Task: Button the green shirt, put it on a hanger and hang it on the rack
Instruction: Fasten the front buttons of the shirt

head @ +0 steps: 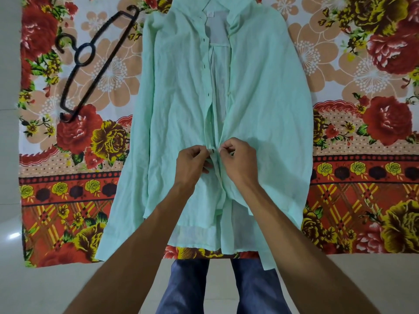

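At about ten o'clock from your hands, the black hanger (95,64) lies flat on the floral sheet (362,87), its hook toward the left edge, just beside the shirt's near sleeve but apart from it. The sheet is spread over pale floor tiles (10,200) that show along the left and bottom edges. The green shirt (176,105) lies face up down the middle of the sheet, collar at twelve o'clock and hem at six, sleeves laid down along both sides. Its front gapes open from the collar down to your hands, with dark buttons (205,66) spaced down the left placket. Your left hand (192,164) has its grip pinched shut on the left front edge, thumb and fingertips pressed together right at one dark button. Your right hand (238,159), at three o'clock from the left and nearly touching it, has its grip closed on the opposite edge, drawing the cloth in toward that button. Whether the button is through its hole cannot be told. Below the hem, at six o'clock, your blue trouser legs (251,288) stand on the tiles.
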